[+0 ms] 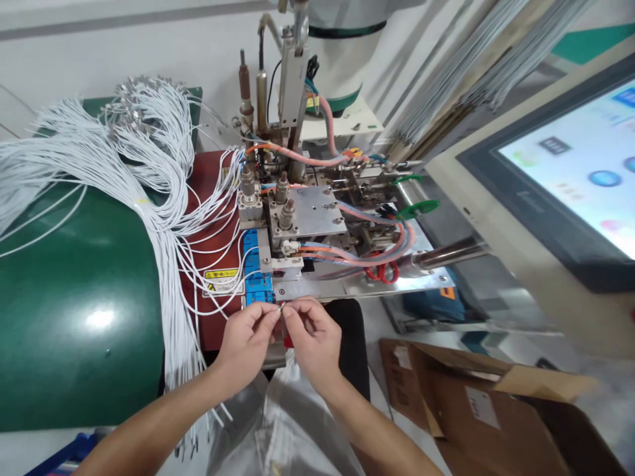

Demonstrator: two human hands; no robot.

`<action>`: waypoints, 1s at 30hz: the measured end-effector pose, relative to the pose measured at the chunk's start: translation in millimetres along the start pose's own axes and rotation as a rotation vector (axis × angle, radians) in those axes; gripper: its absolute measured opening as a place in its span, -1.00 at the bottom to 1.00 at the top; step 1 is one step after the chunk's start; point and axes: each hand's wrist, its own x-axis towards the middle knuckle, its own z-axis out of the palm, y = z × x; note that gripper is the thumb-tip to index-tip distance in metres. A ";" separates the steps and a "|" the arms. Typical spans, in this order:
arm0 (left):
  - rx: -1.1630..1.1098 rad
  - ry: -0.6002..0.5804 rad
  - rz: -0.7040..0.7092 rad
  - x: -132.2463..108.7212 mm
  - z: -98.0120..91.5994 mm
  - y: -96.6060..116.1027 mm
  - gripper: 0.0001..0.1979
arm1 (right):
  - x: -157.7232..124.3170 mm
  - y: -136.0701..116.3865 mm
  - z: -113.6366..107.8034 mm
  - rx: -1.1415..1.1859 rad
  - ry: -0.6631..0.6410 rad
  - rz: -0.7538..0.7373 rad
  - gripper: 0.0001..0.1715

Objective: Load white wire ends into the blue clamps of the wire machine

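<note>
My left hand [249, 336] and my right hand [313, 332] meet just in front of the machine's blue fixture [258, 284]. Both are closed in a pinch, fingertips almost touching. Between them show the tiny coloured wire ends [281, 307], with some green and red; most of their length is hidden by my fingers. A large bundle of white cables [166, 264] hangs to the left of my left hand. Several of these cables run across the dark red surface [211, 185] to the blue fixture, and some pass close to my left wrist.
The metal machine [317, 211] with orange and clear tubes stands ahead, holding a green-flanged wire spool [417, 198]. A touch screen [585, 158] juts in at right. Below it sits an open cardboard box [476, 416]. A green padded surface [79, 311] lies left.
</note>
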 end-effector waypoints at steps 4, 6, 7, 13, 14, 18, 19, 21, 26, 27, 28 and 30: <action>-0.030 0.029 0.021 -0.2 -0.4 -6.5 -0.81 | 4.2 -1.7 1.6 -0.058 -0.015 -0.158 -0.90; 0.024 0.010 0.028 0.7 -4.2 -9.4 -0.81 | 11.0 -4.6 -4.2 -0.090 -0.129 -0.245 -0.91; 0.072 -0.007 0.034 1.1 -6.9 -9.8 -0.81 | 14.9 -6.1 -8.0 -0.107 -0.195 -0.258 -0.91; 0.467 -0.166 0.193 1.3 -27.0 6.9 -0.82 | 34.3 -14.1 -27.8 -0.239 -0.598 -0.268 -0.88; 0.508 -0.206 0.205 0.9 -29.0 9.9 -0.81 | 35.1 -14.9 -28.2 -0.249 -0.652 -0.284 -0.88; 0.438 -0.118 0.174 -0.8 -26.5 10.9 -0.82 | 27.6 -14.0 -17.3 -0.127 -0.476 -0.178 -0.82; 0.390 -0.052 0.161 -1.3 -23.7 8.9 -0.81 | 23.8 -12.7 -12.8 -0.065 -0.379 -0.113 -0.79; 0.317 0.051 0.150 -2.4 -17.7 3.9 -0.80 | 16.2 -9.6 -5.0 0.029 -0.233 -0.047 -0.78; 0.214 0.107 0.123 -4.8 -9.5 -4.6 -0.82 | 9.5 -3.5 -2.4 0.016 -0.198 -0.047 -0.79; 0.195 0.102 0.111 -4.9 -9.3 -5.5 -0.82 | 10.4 -2.6 -3.8 0.022 -0.215 -0.028 -0.79; 0.177 0.096 0.099 -4.8 -9.2 -6.3 -0.83 | 11.7 -1.8 -5.1 0.035 -0.226 -0.002 -0.79; 0.154 0.084 0.087 -4.1 -9.4 -7.6 -0.83 | 14.6 -0.3 -7.1 0.066 -0.230 0.051 -0.83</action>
